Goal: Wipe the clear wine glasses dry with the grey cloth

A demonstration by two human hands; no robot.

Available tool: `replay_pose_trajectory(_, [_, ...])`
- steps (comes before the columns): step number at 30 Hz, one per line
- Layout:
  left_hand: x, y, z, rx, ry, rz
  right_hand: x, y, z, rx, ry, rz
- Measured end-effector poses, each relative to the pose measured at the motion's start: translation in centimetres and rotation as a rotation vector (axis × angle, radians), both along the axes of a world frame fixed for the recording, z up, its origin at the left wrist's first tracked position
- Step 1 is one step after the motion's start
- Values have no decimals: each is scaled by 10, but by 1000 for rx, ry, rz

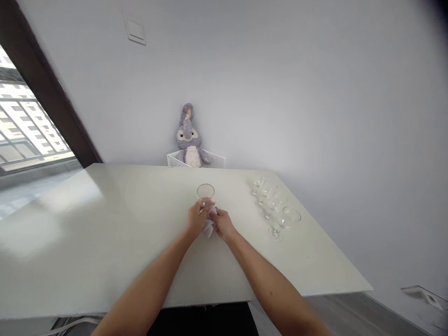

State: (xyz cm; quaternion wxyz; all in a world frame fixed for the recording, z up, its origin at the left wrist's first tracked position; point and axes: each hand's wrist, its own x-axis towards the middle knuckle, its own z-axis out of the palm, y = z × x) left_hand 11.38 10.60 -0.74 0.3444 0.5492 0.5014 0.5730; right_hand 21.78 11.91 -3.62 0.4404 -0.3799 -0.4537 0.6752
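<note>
Near the middle of the table, my left hand (196,219) is closed on a clear stemmed glass (206,192), whose round rim points up and away from me. My right hand (223,223) is closed on a white cloth (209,227), which is bunched around the lower part of the glass, between both hands. The stem and foot of this glass are mostly hidden by fingers and cloth. To the right, several clear stemmed glasses (284,219) lie on their sides in a slanting row.
The pale table (140,261) reaches the wall at the back. Behind its far edge, a grey plush toy (188,140) sits in a white perforated basket (217,161). A window is at the far left.
</note>
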Motion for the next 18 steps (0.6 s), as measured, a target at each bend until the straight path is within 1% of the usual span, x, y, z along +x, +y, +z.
replay_pose_trajectory(4, [-6, 4, 0, -34, 72, 117, 3, 0, 2, 44, -131, -110])
replay_pose_trajectory(6, [-14, 7, 1, -31, 156, 199, 9, 2, 5, 95, -210, -180])
replay_pose_trajectory(9, [-27, 11, 1, -43, 401, 288, 22, 6, 13, 201, -283, -366])
replay_pose_trajectory(11, [-34, 13, 0, -52, 569, 302, 30, 9, 19, 274, -299, -488])
replay_pose_trajectory(12, [-35, 14, -1, -54, 623, 302, 33, 10, 21, 308, -306, -528])
replay_pose_trajectory(14, [-37, 15, -2, -49, 666, 301, 36, 11, 24, 358, -332, -558])
replay_pose_trajectory(18, [-37, 16, -5, -33, 638, 328, 38, 9, 26, 487, -466, -555])
